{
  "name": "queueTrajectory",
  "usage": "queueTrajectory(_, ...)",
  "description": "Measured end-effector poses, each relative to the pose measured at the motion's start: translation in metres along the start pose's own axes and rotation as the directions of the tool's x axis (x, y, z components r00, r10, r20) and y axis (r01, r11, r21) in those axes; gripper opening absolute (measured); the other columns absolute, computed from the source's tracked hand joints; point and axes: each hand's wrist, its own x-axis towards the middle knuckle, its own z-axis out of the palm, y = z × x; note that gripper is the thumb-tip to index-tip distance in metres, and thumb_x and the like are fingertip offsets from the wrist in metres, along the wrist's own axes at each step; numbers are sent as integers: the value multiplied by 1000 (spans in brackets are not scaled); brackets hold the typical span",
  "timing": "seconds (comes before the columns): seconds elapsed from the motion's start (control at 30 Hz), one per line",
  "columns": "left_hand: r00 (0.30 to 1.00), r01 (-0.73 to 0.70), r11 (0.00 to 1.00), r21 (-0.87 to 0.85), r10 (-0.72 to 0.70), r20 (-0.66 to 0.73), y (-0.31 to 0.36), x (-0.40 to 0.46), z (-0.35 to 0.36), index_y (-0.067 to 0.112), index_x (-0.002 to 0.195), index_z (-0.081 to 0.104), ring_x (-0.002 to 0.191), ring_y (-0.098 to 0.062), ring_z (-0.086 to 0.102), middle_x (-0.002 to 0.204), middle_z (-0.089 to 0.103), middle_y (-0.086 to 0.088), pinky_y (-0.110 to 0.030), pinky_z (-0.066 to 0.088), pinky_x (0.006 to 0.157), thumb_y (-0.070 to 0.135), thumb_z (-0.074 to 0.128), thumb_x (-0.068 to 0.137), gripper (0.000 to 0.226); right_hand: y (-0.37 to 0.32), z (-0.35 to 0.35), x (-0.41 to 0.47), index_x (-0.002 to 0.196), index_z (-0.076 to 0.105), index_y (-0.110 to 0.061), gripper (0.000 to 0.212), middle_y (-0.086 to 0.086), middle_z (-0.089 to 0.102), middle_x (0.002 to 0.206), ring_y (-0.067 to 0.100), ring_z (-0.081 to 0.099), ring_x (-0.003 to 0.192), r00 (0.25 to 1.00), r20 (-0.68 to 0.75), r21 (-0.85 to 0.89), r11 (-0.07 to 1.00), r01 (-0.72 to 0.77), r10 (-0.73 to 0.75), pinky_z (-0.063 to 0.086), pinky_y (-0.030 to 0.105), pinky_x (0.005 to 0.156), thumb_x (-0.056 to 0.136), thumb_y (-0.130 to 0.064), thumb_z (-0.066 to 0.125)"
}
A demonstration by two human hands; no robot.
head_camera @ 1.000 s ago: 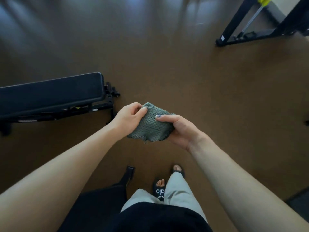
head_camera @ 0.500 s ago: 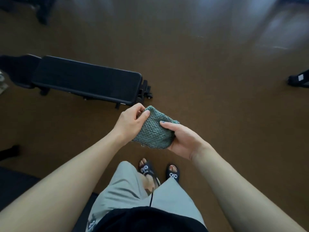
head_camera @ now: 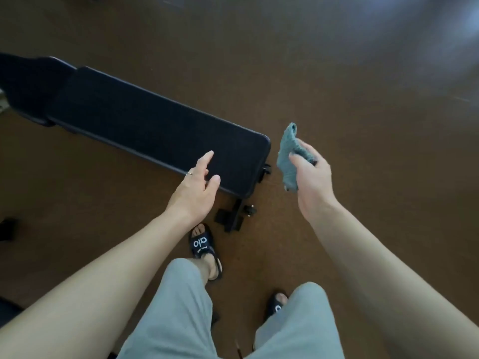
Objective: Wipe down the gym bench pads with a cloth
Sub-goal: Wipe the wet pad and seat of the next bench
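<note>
A black gym bench stands on the brown floor, its long back pad (head_camera: 155,125) running from upper left down to its near end just ahead of me, with a shorter seat pad (head_camera: 28,84) at the far left. My right hand (head_camera: 312,182) grips a crumpled grey-green cloth (head_camera: 289,151) in the air just right of the pad's near end. My left hand (head_camera: 197,189) is open, fingers straight, hovering over the near edge of the back pad; I cannot tell if it touches.
The bench's black foot and bracket (head_camera: 233,216) stick out on the floor below the pad's end, close to my sandalled left foot (head_camera: 203,248). A dark object (head_camera: 7,226) lies at the left edge. Brown floor stretches to the right and beyond.
I have stepped closer to the bench. My left hand let go of the cloth and reached toward the pad. The right hand keeps the cloth and has moved right.
</note>
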Motion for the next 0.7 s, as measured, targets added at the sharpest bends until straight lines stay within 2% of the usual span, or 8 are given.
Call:
queueTrajectory(0.07,1000,12,999,32,-11,-22,-29,41,10,49,157,11,131,-20,49,154,40,-1,-43,48,100,43,39,108,57,15,28,39,141,59,-26,40,-8,65,130,6,63,115,977,35,-168,962,215,-212,54,20,95,103,-14,57)
queueTrajectory(0.1,999,12,999,51,-10,-41,-41,59,18,49,157,10,132,-22,48,155,38,-1,-45,47,102,43,39,107,58,30,40,58,143,57,-25,42,-8,63,135,4,60,120,943,83,-292,897,332,-322,51,21,101,103,-13,57)
queueTrajectory(0.17,995,-22,994,112,32,-94,-66,94,40,43,159,14,133,-24,46,154,40,-4,-45,43,107,40,41,107,59,77,59,98,147,52,-21,49,-2,55,149,13,49,138,849,278,-563,640,523,-449,41,33,116,100,-13,60)
queueTrajectory(0.23,980,-55,984,171,87,-181,-92,128,67,34,159,21,136,-27,43,153,43,-6,-46,37,112,36,45,105,58,137,74,131,150,48,-23,52,1,43,159,19,31,151,796,513,-732,322,601,-322,22,42,126,100,-30,60)
queueTrajectory(0.3,954,-92,969,229,152,-258,-119,159,94,28,154,32,136,-27,42,149,47,-7,-48,36,114,32,49,104,53,191,79,152,150,49,-27,53,0,41,160,21,25,154,768,584,-771,117,626,-264,15,46,127,101,-49,52)
queueTrajectory(0.43,825,-217,926,308,343,-450,-160,214,134,17,122,60,109,-22,56,121,60,-4,-37,45,97,26,57,99,25,229,95,195,156,37,-25,56,6,31,164,25,20,155,654,578,-749,1,663,-489,17,47,127,105,-47,36)
queueTrajectory(0.57,701,-232,928,290,366,-612,-174,245,160,18,95,62,85,-15,55,95,61,1,-35,44,81,30,52,99,16,226,115,236,163,5,-31,64,6,-6,171,23,-11,157,747,535,-825,-52,563,-394,-7,41,127,105,-57,19)
queueTrajectory(0.7,549,-248,931,269,364,-752,-178,250,175,18,84,57,76,-17,52,84,57,4,-37,40,74,31,48,99,22,237,116,253,163,2,-28,68,5,-14,170,22,-17,156,731,542,-825,-98,556,-414,-12,40,126,104,-58,17)
